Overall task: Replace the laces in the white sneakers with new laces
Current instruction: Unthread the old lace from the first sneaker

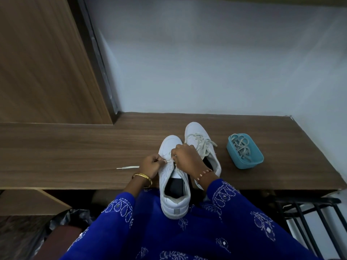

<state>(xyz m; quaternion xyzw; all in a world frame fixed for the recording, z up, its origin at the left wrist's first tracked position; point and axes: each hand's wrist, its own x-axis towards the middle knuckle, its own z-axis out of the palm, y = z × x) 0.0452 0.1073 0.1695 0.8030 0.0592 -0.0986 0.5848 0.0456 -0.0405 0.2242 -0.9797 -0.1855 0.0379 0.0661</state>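
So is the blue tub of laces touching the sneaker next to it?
Apart. The head view shows bare wooden tabletop between the blue tub and the laced sneaker.

My left hand (149, 166) pinches a flat white lace (129, 167) just beside the near white leather sneaker (173, 186), whose heel overhangs the brown wooden desk (75, 156). My right hand (185, 158) grips the lace at the eyelets. The second white sneaker (197, 136), laced, touches the first. A blue plastic tub (249, 162) holding laces sits near it.

matt wood-grain table (75, 147), blue plastic tub (257, 156)
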